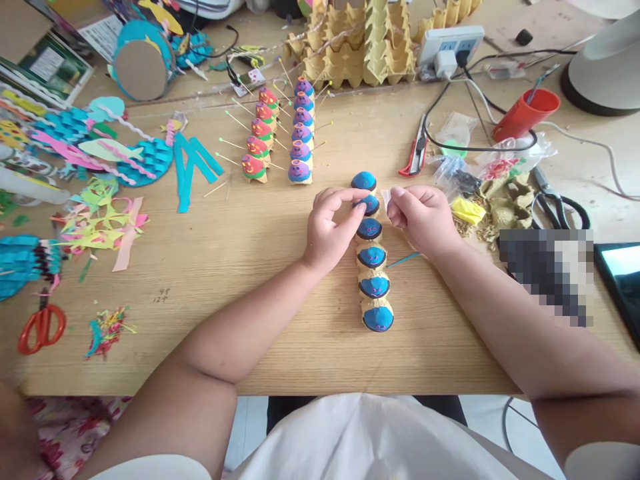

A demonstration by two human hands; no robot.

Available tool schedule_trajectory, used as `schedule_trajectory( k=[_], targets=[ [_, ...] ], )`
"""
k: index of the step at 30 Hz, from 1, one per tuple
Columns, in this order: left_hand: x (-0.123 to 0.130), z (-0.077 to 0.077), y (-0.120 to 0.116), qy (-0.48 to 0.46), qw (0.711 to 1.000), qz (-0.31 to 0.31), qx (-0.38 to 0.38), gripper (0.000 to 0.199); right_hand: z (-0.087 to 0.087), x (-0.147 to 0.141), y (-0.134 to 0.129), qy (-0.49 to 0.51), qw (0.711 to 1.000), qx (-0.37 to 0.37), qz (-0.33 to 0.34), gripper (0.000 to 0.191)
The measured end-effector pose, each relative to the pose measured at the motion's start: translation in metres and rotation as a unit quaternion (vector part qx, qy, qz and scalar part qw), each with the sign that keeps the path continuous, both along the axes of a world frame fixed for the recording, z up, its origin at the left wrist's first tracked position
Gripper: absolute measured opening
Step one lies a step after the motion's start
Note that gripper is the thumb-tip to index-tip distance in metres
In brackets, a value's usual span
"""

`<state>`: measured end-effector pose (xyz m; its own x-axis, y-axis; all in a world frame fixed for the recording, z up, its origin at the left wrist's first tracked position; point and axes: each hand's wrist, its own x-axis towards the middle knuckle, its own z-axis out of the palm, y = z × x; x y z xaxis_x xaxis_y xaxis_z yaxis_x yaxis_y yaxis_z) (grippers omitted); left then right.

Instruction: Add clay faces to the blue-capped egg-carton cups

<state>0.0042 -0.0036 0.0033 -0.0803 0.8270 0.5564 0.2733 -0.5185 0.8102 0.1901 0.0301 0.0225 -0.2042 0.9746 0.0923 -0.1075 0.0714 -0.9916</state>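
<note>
A strip of egg-carton cups painted blue with dark rims (371, 257) runs lengthwise in front of me; several domes carry small pinkish face marks. My left hand (331, 230) has its thumb and fingertips around the second dome (370, 205) from the far end. Just right of that dome, my right hand (419, 212) is closed in a pinch on a small pale, translucent scrap (385, 197); its exact kind is unclear. A thin blue strip (404, 259) lies beside the carton strip, below my right hand.
Two painted carton rows, one red-green (259, 137) and one purple-blue (301, 133), stand further back. A cutter (416, 150), a red cup (526, 113) and black-handled scissors (555, 200) lie right. Orange scissors (42, 329) and paper scraps (103, 230) lie left.
</note>
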Motion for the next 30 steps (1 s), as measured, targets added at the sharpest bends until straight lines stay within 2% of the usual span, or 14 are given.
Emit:
schedule_trajectory(
  k=[7, 11, 17, 21, 26, 30],
  targets=[
    [0.000, 0.000, -0.001, -0.001, 1.000, -0.002, -0.003, 0.017, 0.004, -0.003, 0.000, 0.058, 0.998, -0.016, 0.020, 0.055],
    [0.000, 0.002, -0.002, 0.015, 1.000, -0.006, -0.002, 0.021, 0.004, -0.001, -0.002, 0.002, 1.000, -0.007, 0.022, 0.060],
    [0.001, 0.006, -0.004, 0.082, 0.996, -0.029, 0.011, 0.028, 0.013, 0.000, -0.007, -0.083, 0.995, 0.053, 0.019, 0.070],
    [0.001, 0.005, -0.004, 0.099, 0.994, -0.022, 0.030, 0.030, 0.018, -0.001, -0.010, -0.118, 0.988, 0.096, 0.036, 0.071],
    [0.002, 0.004, -0.003, 0.088, 0.995, -0.006, 0.036, 0.021, 0.018, -0.001, -0.010, -0.130, 0.983, 0.115, 0.064, 0.073],
    [0.001, 0.005, -0.003, 0.072, 0.996, 0.007, 0.044, 0.020, 0.015, -0.001, -0.009, -0.087, 0.988, 0.097, 0.088, 0.067]
  ],
)
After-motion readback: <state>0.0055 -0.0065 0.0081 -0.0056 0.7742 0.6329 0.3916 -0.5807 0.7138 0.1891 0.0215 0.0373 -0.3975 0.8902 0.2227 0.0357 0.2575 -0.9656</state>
